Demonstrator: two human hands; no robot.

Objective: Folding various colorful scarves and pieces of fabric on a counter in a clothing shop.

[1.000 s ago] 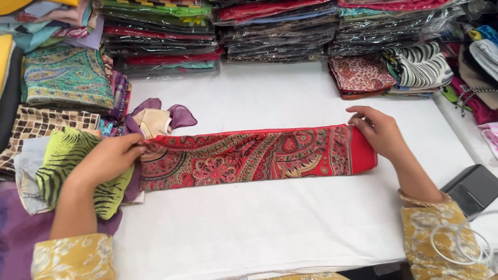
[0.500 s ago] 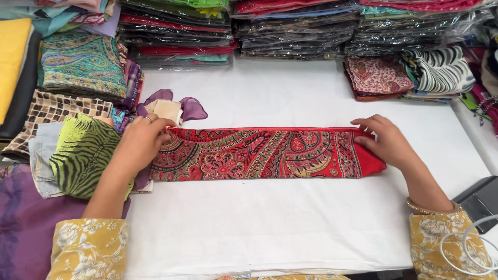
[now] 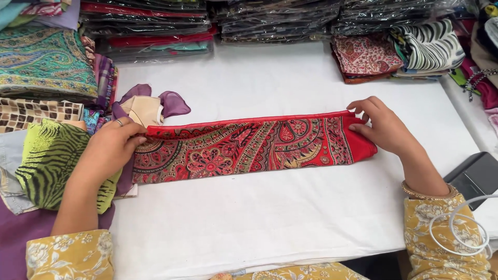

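A red paisley scarf (image 3: 244, 148) lies folded into a long band across the white table (image 3: 270, 218). My left hand (image 3: 106, 150) pinches its left end, fingers closed on the cloth near the upper corner. My right hand (image 3: 381, 127) grips the right end, fingertips on the top edge. Both sleeves are yellow with a floral print, and a gold bangle sits on the right wrist.
Loose scarves lie at the left: a green zebra-print one (image 3: 49, 163), a brown checked one (image 3: 31, 111), a purple and cream one (image 3: 148, 106). Bagged scarf stacks (image 3: 275, 18) line the back. Folded scarves (image 3: 399, 52) sit at back right. A dark device (image 3: 474, 179) with white cable is at right.
My left hand has slid right along the scarf's left end, up to its upper corner. The right hand stays on the right end. The camera view has shifted slightly.
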